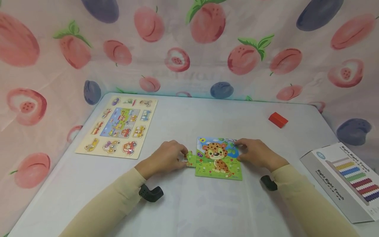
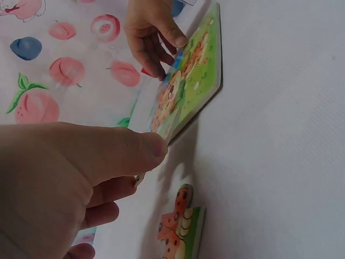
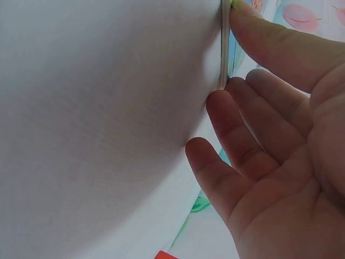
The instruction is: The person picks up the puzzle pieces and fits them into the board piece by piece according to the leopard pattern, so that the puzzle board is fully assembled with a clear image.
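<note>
My left hand [image 1: 168,156] pinches a small green jigsaw piece [image 1: 191,160] between thumb and fingers, right at the left edge of a leopard jigsaw puzzle [image 1: 217,159]. In the left wrist view, a loose spotted jigsaw piece [image 2: 178,226] lies on the table below the left hand [image 2: 81,167]; the head view largely hides it behind that hand. At the puzzle's upper right side, my right hand [image 1: 256,153] holds the edge. The right wrist view has the thumb over the puzzle's rim [image 3: 225,48], with fingertips against its side and the table.
A wooden vehicle puzzle board [image 1: 111,131] lies at the back left. Toward the back right is a red block [image 1: 278,119]. A white and grey box [image 1: 340,181] stands at the right edge. Fruit-patterned cloth [image 1: 177,39] rises behind the white table [image 1: 204,210].
</note>
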`<state>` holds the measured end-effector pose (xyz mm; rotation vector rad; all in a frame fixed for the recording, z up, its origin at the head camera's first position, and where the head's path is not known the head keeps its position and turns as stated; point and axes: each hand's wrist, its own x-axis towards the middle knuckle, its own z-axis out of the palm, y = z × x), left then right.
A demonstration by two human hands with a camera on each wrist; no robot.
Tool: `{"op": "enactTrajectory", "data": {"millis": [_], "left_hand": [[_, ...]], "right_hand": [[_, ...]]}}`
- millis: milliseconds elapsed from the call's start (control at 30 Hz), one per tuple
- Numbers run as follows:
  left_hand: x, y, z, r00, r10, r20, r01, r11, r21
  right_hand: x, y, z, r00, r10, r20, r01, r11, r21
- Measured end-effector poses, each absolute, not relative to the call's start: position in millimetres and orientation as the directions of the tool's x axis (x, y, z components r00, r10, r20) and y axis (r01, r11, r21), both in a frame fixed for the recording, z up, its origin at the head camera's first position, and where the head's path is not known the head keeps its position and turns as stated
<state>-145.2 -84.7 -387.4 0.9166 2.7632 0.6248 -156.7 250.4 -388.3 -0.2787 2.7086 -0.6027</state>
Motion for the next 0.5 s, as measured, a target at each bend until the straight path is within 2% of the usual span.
{"op": "enactTrajectory", "data": {"millis": [500], "left_hand": [[-138.7, -69.2, -395.5, -0.752, 0.658, 0.035, 0.600, 0.662, 0.449]], "right_hand": [[-157.0, 250.5, -388.4, -0.919, -0.257, -0.299, -0.107, 0.892, -0.439]]}}
